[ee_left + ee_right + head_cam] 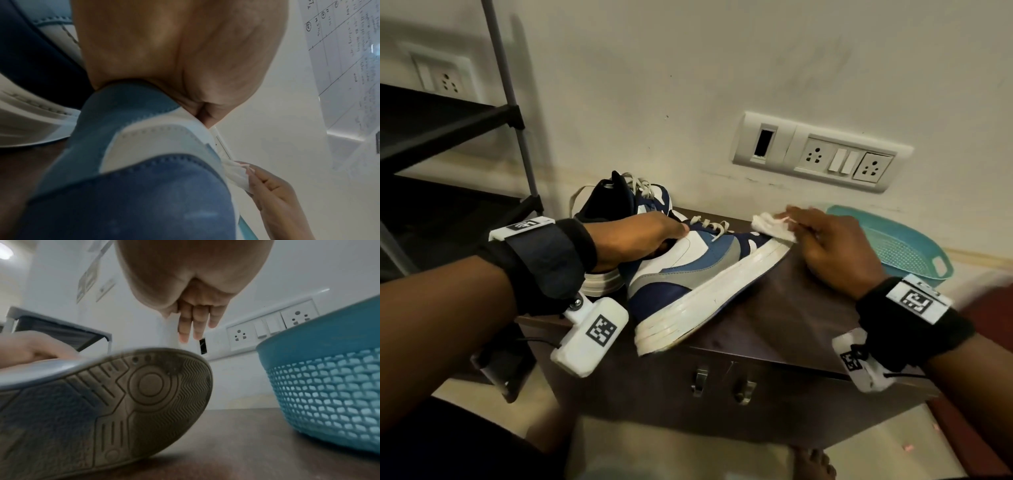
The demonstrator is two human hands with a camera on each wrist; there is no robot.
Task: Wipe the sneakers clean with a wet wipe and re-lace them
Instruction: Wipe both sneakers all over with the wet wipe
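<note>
A blue, grey and white sneaker (688, 274) lies tilted on the dark cabinet top (774, 308), its grooved sole (123, 394) turned to the right. My left hand (640, 236) grips it at the collar, fingers curled into the opening. At the toe, my right hand (825, 240) pinches a crumpled white wet wipe (770, 226) against the toe cap; the left wrist view shows the wipe (236, 172) held between thumb and fingers (273, 191). The second sneaker (616, 202) stands behind the first near the wall, laces loose.
A teal mesh basket (904, 250) sits at the right end of the cabinet, close to my right hand. A dark shelf rack (510, 113) stands to the left. Wall sockets (822, 154) are behind the sneakers. The cabinet's front edge is near my wrists.
</note>
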